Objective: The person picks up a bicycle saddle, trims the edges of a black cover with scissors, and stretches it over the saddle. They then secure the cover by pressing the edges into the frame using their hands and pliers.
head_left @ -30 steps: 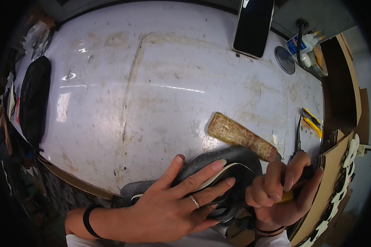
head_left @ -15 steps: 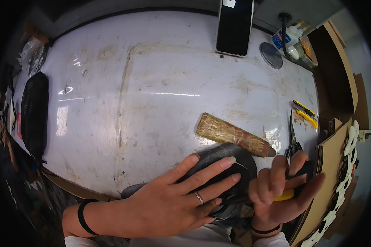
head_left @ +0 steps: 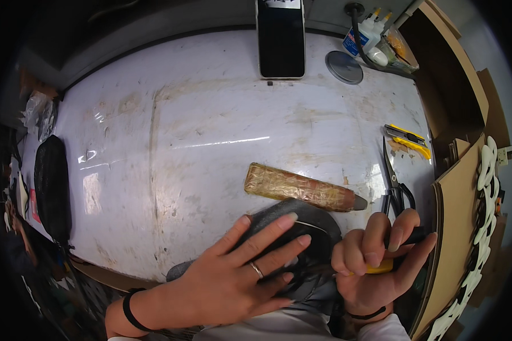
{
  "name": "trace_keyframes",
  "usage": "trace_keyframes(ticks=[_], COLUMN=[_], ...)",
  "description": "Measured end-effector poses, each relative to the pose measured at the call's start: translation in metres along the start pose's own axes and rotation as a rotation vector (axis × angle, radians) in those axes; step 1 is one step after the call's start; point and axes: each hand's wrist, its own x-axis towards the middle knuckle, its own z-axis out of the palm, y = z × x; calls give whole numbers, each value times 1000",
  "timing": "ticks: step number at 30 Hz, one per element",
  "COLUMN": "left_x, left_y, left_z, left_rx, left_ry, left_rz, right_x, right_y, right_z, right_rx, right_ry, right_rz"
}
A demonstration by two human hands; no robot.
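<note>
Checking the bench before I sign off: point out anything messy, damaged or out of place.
Nothing spilled or broken. The white table is stained and scuffed with brownish streaks. The scissors and yellow knife lie loose near the right edge. The left hand presses a dark shoe piece.

I saw a stained white worktable [head_left: 210,142] that caught glare from overhead light; a grey wall [head_left: 170,23] ran behind it, and brown cardboard panels [head_left: 455,210] stood at right.
</note>
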Motion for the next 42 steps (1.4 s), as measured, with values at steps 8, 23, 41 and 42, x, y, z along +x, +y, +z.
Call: trace_keyframes(ticks=[8,23,41,42], left_x=[0,9,16,15], left_y=[-7,0,3,2], left_z=[-3,-11,-10,-10], left_rx=[-81,49,23,23], left_ry=[-31,-143,-147,-149], left_rz=[-61,-43,-40,-38], right_x=[1,-11,-13,-11], right_y=[-6,-5,5,3], right_z=[3,-11,-35,-32], right_rx=[-149,-74,183,197], right_ry=[-294,-261,-259,-258], right_rz=[-73,-144,-201,-195])
